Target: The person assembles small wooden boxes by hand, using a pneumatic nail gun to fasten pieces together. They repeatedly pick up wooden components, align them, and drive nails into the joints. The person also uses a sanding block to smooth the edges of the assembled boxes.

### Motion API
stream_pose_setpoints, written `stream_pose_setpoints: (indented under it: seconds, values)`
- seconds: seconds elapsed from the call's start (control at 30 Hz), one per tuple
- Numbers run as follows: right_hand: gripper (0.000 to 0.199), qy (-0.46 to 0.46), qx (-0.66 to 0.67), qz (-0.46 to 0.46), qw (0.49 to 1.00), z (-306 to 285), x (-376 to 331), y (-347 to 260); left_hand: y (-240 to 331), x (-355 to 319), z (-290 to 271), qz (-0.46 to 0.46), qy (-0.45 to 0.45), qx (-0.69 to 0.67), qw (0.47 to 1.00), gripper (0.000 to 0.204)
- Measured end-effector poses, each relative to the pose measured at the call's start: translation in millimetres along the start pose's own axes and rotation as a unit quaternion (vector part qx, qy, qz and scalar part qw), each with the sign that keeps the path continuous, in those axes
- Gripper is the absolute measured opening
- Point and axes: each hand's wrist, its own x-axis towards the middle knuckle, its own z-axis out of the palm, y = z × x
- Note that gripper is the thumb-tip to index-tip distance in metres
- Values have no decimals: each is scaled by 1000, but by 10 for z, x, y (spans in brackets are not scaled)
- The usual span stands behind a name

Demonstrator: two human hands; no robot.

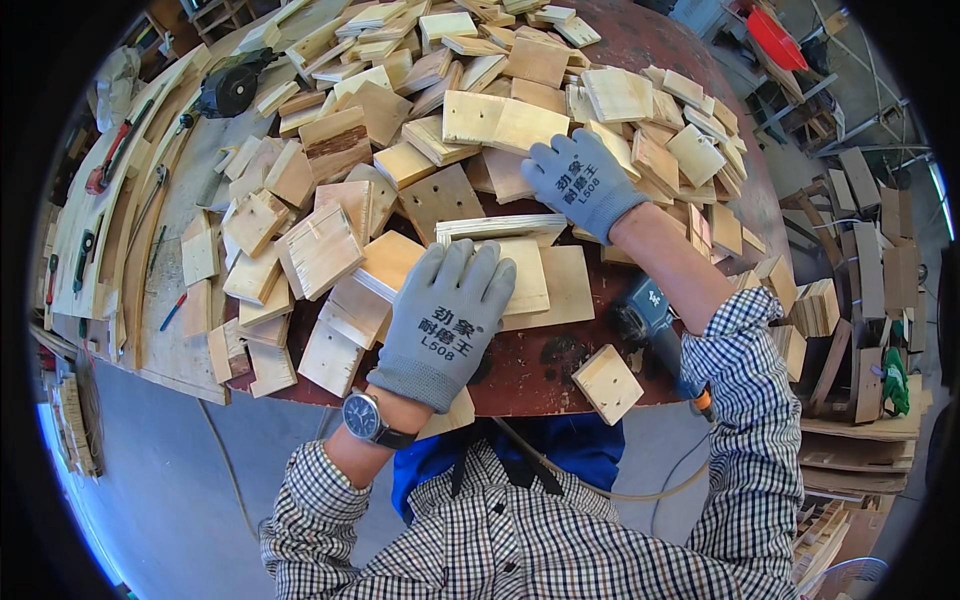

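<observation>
My left hand [440,318], in a grey knitted work glove with dark print, lies over light wooden blocks near the table's front edge. Its fingers are stretched forward and slightly apart, touching a square plywood block [527,280]. Below its wrist, the corner of another wooden piece [453,412] sticks out. My right hand [585,182], gloved alike, reaches farther into the heap. Its fingers bend over the right end of a pale wooden block [530,127]; the thumb and palm side are hidden. Several blocks around both hands have dark holes or knots.
The loose heap [440,200] covers much of the dark red table [545,375]. A blue power tool [652,318] lies beneath my right forearm, near a single block [608,384]. On the left are a black circular saw [232,86], long wooden strips and hand tools. Wood scraps [862,265] are stacked at right.
</observation>
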Motion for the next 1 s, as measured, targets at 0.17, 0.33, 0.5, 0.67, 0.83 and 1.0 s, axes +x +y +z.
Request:
stream_pose_setpoints:
  seconds: [0.17,0.33,0.5,0.67,0.83,1.0]
  values:
    - [20,105,105,96,984,-174,11,174,-71,-54,50,20,39,0,999,53]
    - [22,146,324,225,907,-321,-231,222,-51,-37,42,25,50,0,998,48]
    - [25,135,400,241,874,-453,-408,164,-34,-17,29,22,30,13,999,50]
    - [21,194,271,198,922,-788,-490,-23,-31,3,-3,1,7,-26,1000,58]
    - [23,180,217,183,942,-1017,-580,-159,-39,-8,-11,3,24,-39,999,60]
    - [26,193,209,173,943,-1043,-647,-180,-35,2,-38,5,12,-39,999,60]
